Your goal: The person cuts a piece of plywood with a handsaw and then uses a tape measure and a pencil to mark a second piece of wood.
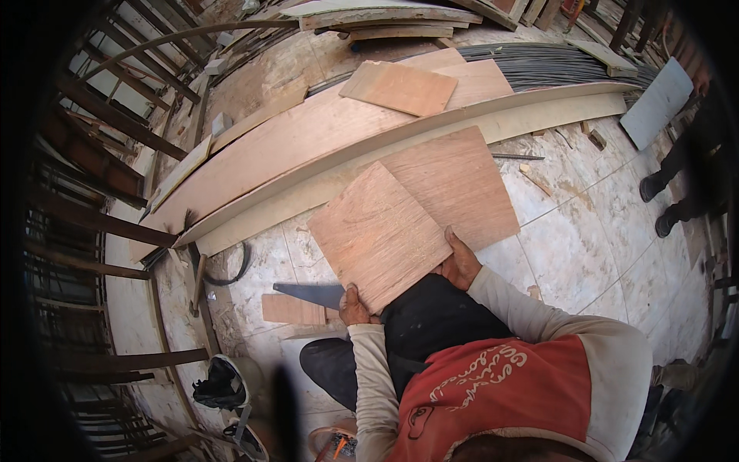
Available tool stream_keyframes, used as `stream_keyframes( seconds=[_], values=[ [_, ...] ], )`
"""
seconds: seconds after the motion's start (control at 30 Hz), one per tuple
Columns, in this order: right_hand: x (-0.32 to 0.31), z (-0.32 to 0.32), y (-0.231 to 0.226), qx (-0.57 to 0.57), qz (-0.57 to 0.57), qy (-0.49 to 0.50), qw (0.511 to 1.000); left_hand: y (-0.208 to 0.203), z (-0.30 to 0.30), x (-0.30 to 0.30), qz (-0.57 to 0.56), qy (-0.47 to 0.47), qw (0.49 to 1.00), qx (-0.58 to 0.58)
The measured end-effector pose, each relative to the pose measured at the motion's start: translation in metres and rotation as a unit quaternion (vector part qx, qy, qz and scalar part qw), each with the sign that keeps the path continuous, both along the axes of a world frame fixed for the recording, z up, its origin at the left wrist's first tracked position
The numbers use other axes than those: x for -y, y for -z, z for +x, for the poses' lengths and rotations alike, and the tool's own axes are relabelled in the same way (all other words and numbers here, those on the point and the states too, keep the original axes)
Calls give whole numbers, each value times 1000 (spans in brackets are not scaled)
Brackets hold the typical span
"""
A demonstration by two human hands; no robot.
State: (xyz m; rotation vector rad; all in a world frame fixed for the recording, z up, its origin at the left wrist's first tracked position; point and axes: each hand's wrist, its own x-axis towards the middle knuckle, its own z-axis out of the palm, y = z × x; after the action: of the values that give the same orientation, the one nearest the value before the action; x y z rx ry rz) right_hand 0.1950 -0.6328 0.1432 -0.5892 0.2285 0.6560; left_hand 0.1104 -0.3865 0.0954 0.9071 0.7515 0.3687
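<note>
Right hand grips plywood square extending leftward.

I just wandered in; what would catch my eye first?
Probably the plywood panel at the centre, held between the left hand and right hand. Next, a dark handsaw blade just left of the left hand, and a bundle of dark rods at upper right.

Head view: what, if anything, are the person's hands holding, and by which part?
A wooden board, near two corners: the left hand holds its lower-left edge by the bottom corner, the right hand its right corner.
</note>
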Motion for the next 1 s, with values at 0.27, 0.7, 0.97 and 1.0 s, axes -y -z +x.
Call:
stream_keyframes(
  seconds=[0.27, 0.7, 0.97, 1.0],
  values=[
    [60, -3, 29, -6, -95, 70, 993, 31, 25, 49, 65, 89, 987, -121],
    [78, 26, 61, -79, -135, 113, 981, 21, 44, 59, -28, 283, 950, -128],
    [82, 27, 44, -69, -121, 148, 979, 19, 59, 65, -38, 260, 963, -67],
    [82, 29, 43, -64, -112, 161, 978, 19, 66, 67, -21, 255, 964, -68]
  ],
)
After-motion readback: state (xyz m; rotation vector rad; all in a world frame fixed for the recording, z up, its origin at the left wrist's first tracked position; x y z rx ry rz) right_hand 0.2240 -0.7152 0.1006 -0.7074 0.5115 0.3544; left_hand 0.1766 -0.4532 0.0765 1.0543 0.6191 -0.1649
